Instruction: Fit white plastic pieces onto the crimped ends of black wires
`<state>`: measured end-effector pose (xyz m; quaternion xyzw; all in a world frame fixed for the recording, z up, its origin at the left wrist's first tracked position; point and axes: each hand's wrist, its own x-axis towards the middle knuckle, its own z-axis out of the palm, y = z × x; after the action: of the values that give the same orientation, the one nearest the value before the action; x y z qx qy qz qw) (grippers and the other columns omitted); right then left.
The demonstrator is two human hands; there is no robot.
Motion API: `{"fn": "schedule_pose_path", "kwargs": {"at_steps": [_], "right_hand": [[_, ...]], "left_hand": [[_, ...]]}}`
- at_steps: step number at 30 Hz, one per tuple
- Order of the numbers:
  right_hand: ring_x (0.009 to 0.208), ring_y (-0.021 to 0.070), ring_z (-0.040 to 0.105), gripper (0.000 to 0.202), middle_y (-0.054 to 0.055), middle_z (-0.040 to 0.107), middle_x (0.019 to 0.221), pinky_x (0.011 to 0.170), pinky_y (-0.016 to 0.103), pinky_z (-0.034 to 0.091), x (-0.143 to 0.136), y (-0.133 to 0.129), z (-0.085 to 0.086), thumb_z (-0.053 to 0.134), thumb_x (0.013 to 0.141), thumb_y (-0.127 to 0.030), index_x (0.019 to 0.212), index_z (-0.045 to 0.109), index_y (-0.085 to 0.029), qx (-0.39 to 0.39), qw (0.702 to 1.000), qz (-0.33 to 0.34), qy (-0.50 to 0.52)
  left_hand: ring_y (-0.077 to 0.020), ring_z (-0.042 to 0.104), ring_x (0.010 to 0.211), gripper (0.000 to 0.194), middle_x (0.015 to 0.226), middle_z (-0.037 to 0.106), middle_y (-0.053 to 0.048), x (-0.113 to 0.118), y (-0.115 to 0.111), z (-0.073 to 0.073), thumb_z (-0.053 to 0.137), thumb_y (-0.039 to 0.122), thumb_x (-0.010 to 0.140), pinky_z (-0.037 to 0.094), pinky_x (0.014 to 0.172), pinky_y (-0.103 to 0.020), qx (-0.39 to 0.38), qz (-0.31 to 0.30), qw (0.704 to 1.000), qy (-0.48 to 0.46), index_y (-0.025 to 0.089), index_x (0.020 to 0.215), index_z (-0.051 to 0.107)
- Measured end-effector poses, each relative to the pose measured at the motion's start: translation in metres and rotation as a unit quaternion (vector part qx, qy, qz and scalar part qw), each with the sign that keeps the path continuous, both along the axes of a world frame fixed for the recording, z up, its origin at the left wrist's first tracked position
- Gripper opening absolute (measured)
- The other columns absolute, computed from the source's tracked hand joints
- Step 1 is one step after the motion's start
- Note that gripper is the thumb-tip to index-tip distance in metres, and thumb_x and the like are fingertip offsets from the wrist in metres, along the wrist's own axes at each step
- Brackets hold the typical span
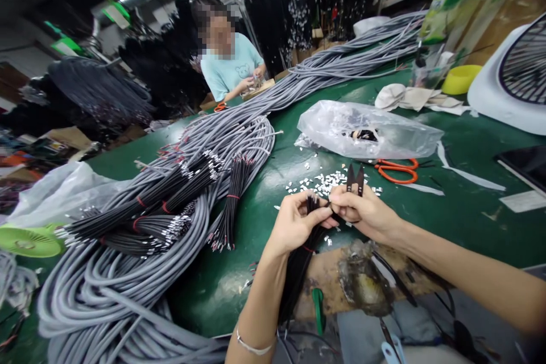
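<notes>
Near the lower middle of the view, my left hand (pixel 301 222) is closed round the top of a bundle of thin black wires (pixel 296 276), which hangs down over a wooden board. Close against it, my right hand (pixel 362 213) holds small black snips (pixel 355 179), their two blades pointing up and slightly apart. The fingertips of both hands meet at the wire ends, where the detail is too small to tell. Small white pieces (pixel 330 182) lie scattered on the green table just beyond my hands.
Long grey cables (pixel 256 102) run across the table (pixel 460 216), with tied black wire bundles (pixel 170 205) at left. Orange-handled scissors (pixel 396 170), a plastic bag (pixel 367 125) and a white fan (pixel 503 79) are at right. Across the table sits a person (pixel 230 68).
</notes>
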<state>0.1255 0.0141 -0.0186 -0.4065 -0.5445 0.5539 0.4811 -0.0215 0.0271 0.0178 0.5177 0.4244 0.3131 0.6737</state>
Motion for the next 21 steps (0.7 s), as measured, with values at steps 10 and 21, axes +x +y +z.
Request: {"fn": "schedule_pose_path", "kwargs": {"at_steps": [10, 21], "right_hand": [[0.047, 0.0095, 0.030, 0.013, -0.002, 0.039, 0.053, 0.046, 0.026, 0.022, 0.006, -0.004, 0.014, 0.057, 0.063, -0.017, 0.052, 0.051, -0.018, 0.170, 0.972, -0.087, -0.135], [0.054, 0.0116, 0.049, 0.010, 0.001, 0.059, 0.068, 0.050, 0.024, 0.037, 0.022, 0.008, 0.013, 0.059, 0.079, -0.019, 0.083, 0.068, -0.018, 0.180, 0.940, -0.195, -0.215]], "left_hand": [[-0.0089, 0.047, 0.048, 0.019, 0.055, 0.056, 0.000, 0.005, -0.006, -0.007, 0.061, 0.027, 0.073, 0.036, 0.048, -0.020, 0.125, 0.074, 0.967, 0.210, 0.012, 0.063, 0.062], [-0.0068, 0.046, 0.044, 0.024, 0.052, 0.052, 0.000, 0.005, 0.002, -0.012, 0.058, 0.031, 0.077, 0.036, 0.046, -0.018, 0.062, 0.059, 0.992, 0.092, 0.008, 0.074, 0.061]]}}
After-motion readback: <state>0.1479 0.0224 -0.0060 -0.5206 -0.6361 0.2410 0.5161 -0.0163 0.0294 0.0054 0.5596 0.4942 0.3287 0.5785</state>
